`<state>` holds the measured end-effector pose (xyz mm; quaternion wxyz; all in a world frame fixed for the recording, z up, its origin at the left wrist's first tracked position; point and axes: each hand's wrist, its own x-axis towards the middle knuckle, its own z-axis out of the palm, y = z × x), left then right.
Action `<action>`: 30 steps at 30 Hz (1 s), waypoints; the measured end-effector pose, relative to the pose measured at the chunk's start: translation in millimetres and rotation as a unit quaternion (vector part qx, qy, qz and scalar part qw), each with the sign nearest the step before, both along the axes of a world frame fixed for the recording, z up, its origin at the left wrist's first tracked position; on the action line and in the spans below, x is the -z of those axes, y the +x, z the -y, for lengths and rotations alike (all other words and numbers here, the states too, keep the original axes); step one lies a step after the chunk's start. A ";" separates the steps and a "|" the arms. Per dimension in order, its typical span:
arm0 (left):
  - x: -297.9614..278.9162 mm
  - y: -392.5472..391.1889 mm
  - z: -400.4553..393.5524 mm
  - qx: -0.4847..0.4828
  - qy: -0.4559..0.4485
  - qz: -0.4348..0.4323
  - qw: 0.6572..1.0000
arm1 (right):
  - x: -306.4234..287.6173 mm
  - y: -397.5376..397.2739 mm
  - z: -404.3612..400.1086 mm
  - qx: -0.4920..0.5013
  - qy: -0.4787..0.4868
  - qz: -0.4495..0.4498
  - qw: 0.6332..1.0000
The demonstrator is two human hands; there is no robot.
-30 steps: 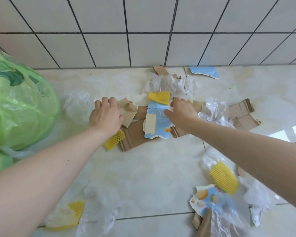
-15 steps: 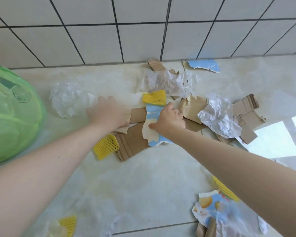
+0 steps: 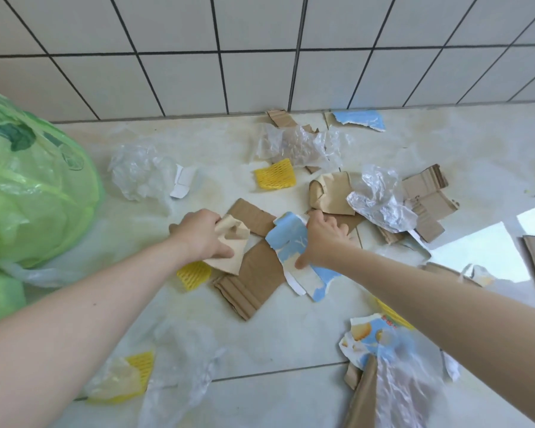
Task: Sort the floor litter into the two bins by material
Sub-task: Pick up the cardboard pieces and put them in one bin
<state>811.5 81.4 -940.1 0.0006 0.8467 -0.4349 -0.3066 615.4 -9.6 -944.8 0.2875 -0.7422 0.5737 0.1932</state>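
Observation:
Litter lies scattered on the pale tiled floor below the wall. My left hand [image 3: 202, 234] is closed on a tan scrap of paper [image 3: 229, 253], held just above a brown corrugated cardboard sheet [image 3: 254, 279]. My right hand [image 3: 320, 239] grips a torn blue and white carton piece [image 3: 291, 245] that overlaps the same cardboard. A bin lined with a green plastic bag [image 3: 34, 193] stands at the left edge. The second bin is out of view.
Yellow foam nets [image 3: 275, 178] [image 3: 193, 274], crumpled clear plastic [image 3: 138, 174] [image 3: 380, 200] [image 3: 297, 143], cardboard pieces [image 3: 426, 199] and another blue carton scrap [image 3: 357, 120] lie about. More carton and plastic [image 3: 380, 344] sit at the lower right. Bare floor shows in the middle foreground.
Both hands have pulled back toward me with their pieces: the left hand has raised the tan paper, the right hand has dragged the blue carton piece. A white scrap by the left plastic is now uncovered.

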 end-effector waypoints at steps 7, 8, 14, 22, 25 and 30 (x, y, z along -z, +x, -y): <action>-13.3 -22.3 -38.0 0.036 -0.002 -0.119 0.992 | -17.9 -34.5 -32.5 -0.084 0.026 0.058 0.994; -14.8 -25.6 -42.4 0.035 0.000 -0.141 0.989 | -22.7 -40.5 -36.5 -0.090 0.037 0.066 0.993; -10.0 -50.4 -51.0 0.037 0.024 -0.161 0.986 | -47.6 -68.9 -28.6 -0.078 0.030 0.057 0.995; 11.7 -71.8 -30.5 0.037 -0.004 -0.061 0.997 | -18.4 -57.0 2.4 0.000 -0.011 0.078 0.997; 18.5 -78.3 -27.9 0.051 -0.001 -0.008 0.999 | -7.3 -48.1 -0.5 -0.038 -0.023 0.057 0.997; 11.7 -79.9 -28.0 0.057 -0.008 -0.034 0.998 | 1.7 -45.1 -8.9 -0.056 -0.031 0.042 0.997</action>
